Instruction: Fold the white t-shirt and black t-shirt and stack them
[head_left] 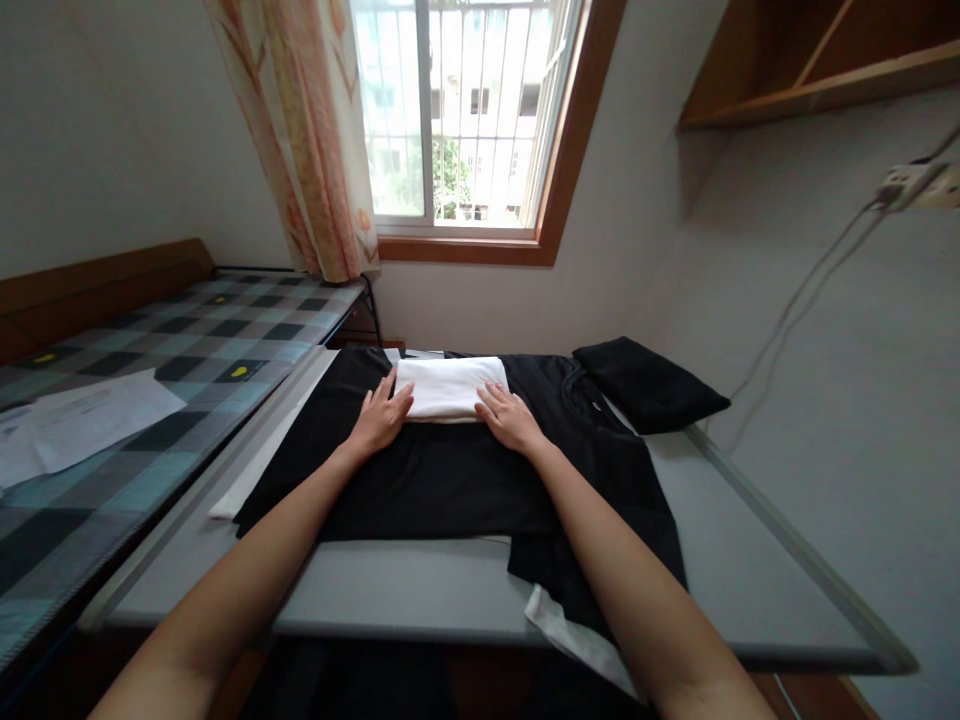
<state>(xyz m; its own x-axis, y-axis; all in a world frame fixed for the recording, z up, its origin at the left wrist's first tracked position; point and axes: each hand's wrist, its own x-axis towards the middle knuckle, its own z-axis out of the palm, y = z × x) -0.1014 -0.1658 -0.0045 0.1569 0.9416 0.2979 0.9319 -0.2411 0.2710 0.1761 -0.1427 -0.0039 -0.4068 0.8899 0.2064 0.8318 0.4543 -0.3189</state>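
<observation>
Two hands down on one white bundle. Our left hand [381, 415] lies at its left side, our right hand [512, 417] at its near right corner; both look flat, fingers slightly spread, nothing gripped. We're touching the cloth, not holding it.

Status as we see it: the white bundle [450, 388] is already a compact rectangle with a fairly straight near edge. We count that one as folded, or very close to it. It sits on top of the black shirt [442, 480], toward the far side of the counter [405, 590].

Open items, our read: the black shirt is spread out flat, collar to our right, no folds made in the body that we can spot. White fabric [574, 635] pokes out under its sleeve at the near edge, and a white strip [274, 450] shows along the left. We can't tell whether both belong to one piece; most of it is hidden.

Also on the counter, far right: a black bundle [645, 385], compact, apparently folded too, neither hand on it.
</observation>
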